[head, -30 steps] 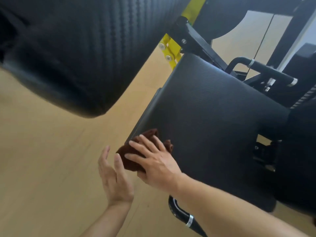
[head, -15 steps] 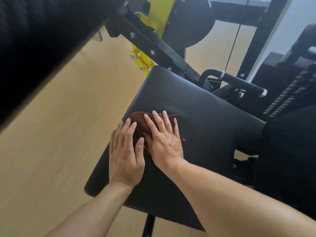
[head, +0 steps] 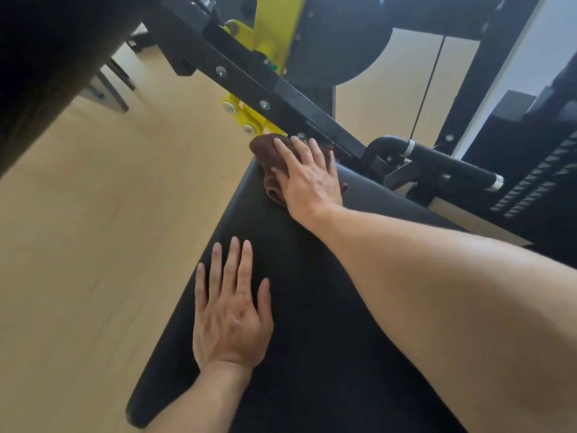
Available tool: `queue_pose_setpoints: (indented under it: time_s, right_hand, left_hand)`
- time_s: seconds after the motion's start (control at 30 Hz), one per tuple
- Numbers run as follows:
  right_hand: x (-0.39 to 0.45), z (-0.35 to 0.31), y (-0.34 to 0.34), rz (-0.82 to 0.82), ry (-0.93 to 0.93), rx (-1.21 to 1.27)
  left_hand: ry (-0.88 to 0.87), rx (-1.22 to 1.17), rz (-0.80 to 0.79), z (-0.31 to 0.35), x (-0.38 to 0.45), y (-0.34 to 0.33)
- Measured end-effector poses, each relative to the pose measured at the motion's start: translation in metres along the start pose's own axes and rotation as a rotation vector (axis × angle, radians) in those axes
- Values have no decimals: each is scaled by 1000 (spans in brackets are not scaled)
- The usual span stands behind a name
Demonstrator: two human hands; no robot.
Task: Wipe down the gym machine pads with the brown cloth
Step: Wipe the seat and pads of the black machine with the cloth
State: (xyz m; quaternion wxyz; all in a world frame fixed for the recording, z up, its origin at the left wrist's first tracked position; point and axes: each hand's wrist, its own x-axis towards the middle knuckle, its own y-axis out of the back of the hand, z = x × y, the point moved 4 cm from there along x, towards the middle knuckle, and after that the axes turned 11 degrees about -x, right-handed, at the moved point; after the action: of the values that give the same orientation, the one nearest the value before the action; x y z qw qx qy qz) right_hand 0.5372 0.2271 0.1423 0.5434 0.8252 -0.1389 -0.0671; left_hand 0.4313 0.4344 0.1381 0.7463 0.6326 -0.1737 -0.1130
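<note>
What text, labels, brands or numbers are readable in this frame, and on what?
None readable.
The black seat pad, brown cloth, yellow bracket and black frame bar show no lettering or stickers.
The weight stack at right shows only repeated pale marks, too blurred to tell whether they are numbers.

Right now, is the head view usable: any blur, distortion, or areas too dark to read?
Head view: wide-angle bending curves the black frame bar; mild softness overall; the top-left corner is near-black and unreadable. The pad is dark with little texture showing, yet the right hand on the brown cloth and the flat left hand read clearly against it.
</note>
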Motion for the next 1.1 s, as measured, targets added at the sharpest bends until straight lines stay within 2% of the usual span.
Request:
queue_pose_setpoints:
  time_s: [0.2, 0.37, 0.53, 0.67, 0.8, 0.9, 1.0, 1.1]
  right_hand:
    - [-9, 41, 4, 6, -169, 62]
    - [-54, 79, 11, 42, -299, 151]
    - [-130, 82, 0, 142, -356, 213]
    - [-202, 51, -20, 206, -421, 209]
    - [-281, 7, -37, 234, -353, 171]
    - [-313, -13, -51, 178, -282, 88]
    - [-305, -16, -58, 124, -243, -25]
    - [-270, -6, -53, 153, -183, 3]
  left_hand:
    - [-2, 19, -12, 0, 0, -1]
    - [6, -10, -3, 0, 1, -1]
    - [3, -28, 17, 1, 0, 0]
    - [6, -24, 12, 1, 0, 1]
    - [7, -15, 6, 1, 0, 1]
    - [2, -14, 14, 3, -1, 2]
    - [-8, -1, 24, 3, -1, 1]
    - [-10, 15, 29, 3, -1, 1]
